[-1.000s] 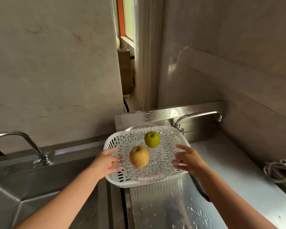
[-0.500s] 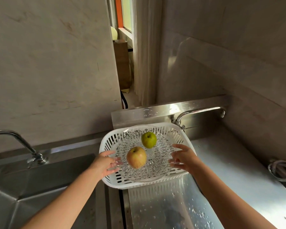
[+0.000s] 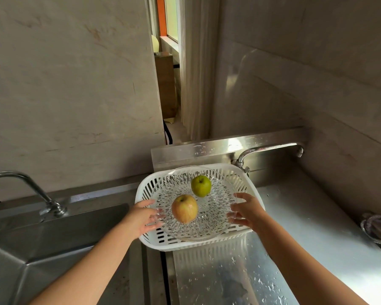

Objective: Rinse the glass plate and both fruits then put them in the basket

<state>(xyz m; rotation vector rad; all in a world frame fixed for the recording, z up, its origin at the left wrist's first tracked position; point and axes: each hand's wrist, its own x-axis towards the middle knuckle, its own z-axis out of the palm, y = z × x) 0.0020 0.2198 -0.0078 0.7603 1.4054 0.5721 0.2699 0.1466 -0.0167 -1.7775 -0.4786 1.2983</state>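
**Glass plate with two fruits held at the white basket**

A cut-glass plate [image 3: 209, 219] lay within the rim of a white slotted plastic basket [image 3: 249, 179], which stood on a wet stainless-steel worktop [image 3: 295, 227]. Whether the plate rested on the basket floor or was held just above it could not be told. The left hand [image 3: 141, 217] had its grip on the plate's left edge, fingers curled under the rim and thumb on top. The right hand [image 3: 248, 211] gripped the right edge in the same way, the fingers partly spread. On the plate sat a red-yellow apple [image 3: 184, 208], near and to the left, and a green apple [image 3: 201, 186], farther and to the right; the two were apart. A chrome tap [image 3: 271, 150] stood just behind the basket, its spout pointing right. A second tap [image 3: 29, 192] stood far left, above a steel sink [image 3: 53, 238].
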